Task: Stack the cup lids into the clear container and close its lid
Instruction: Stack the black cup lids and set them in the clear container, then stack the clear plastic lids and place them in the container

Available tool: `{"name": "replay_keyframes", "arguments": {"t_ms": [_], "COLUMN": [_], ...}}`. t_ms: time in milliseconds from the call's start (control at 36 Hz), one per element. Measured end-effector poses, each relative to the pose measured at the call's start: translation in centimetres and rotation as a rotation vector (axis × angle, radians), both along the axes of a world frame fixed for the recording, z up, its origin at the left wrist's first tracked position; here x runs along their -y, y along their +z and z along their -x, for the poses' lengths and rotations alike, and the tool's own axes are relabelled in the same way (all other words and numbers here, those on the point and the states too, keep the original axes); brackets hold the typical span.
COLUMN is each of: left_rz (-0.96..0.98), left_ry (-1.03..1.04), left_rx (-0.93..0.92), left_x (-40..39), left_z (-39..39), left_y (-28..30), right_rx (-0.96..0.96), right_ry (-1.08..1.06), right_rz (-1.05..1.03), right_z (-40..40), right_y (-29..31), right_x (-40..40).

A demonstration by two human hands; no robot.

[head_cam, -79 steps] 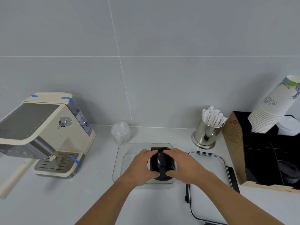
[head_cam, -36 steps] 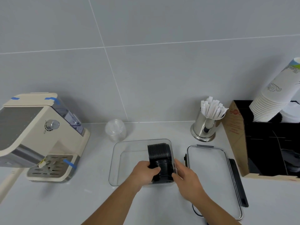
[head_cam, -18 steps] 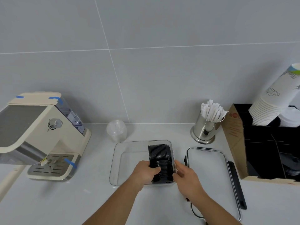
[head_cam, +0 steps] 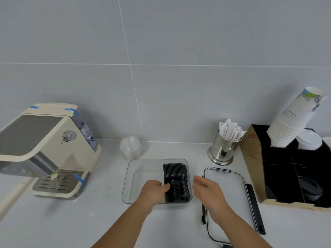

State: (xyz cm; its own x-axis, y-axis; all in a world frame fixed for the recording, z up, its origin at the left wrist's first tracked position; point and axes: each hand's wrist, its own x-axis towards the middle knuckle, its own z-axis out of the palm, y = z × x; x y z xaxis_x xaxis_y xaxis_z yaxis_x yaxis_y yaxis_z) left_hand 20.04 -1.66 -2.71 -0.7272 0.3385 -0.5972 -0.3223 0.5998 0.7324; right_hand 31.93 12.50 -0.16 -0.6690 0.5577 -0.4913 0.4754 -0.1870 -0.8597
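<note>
A row of black cup lids (head_cam: 176, 178) lies on its side along the right wall of the clear container (head_cam: 138, 169) on the white counter. My left hand (head_cam: 154, 189) is inside the container, its fingers curled against the near end of the row. My right hand (head_cam: 206, 190) hovers just outside the container's right wall, fingers apart and holding nothing. The container's clear lid (head_cam: 227, 196), with black latches, lies flat on the counter to the right, partly under my right forearm.
A cream coffee machine (head_cam: 44, 145) stands at the left. A stack of clear lids (head_cam: 130, 147) sits by the wall. A steel cup of wrapped straws (head_cam: 223, 147) and a black organiser (head_cam: 290, 169) with paper cups (head_cam: 293, 120) are at the right.
My right hand has come off the black lids and moved right, outside the container. The left hand stays on the near end of the row. The lids now lie against the right wall.
</note>
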Motion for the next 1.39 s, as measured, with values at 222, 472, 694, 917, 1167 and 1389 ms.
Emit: {"name": "replay_keyframes", "arguments": {"t_ms": [222,472,694,917,1167,1389], "left_rz": [-0.259,-0.455,-0.503,-0.527,-0.545,-0.56], "left_ry": [0.155,0.45,0.543,0.62,0.641,0.644], "left_rx": [0.15,0.226,0.271,0.288,0.319,0.332], "left_x": [4.2,9.7,14.8,18.9,19.3,17.8], "left_z": [-0.1,1.6,2.9,5.2,9.0,12.9], "left_y": [2.0,3.0,2.4,1.7,0.7,-0.3], "right_rx": [-0.132,-0.175,-0.184,-0.179,-0.158,-0.129], "right_ry": [-0.13,-0.139,-0.147,-0.087,-0.069,-0.04], "right_rz": [0.243,0.309,0.38,0.365,0.335,0.273], "right_z": [0.0,1.8,5.1,8.6,13.1,17.5], "right_y": [0.4,1.3,1.3,1.6,1.7,1.8], "right_x": [-0.5,1.5,4.9,8.6,9.1,8.4]}}
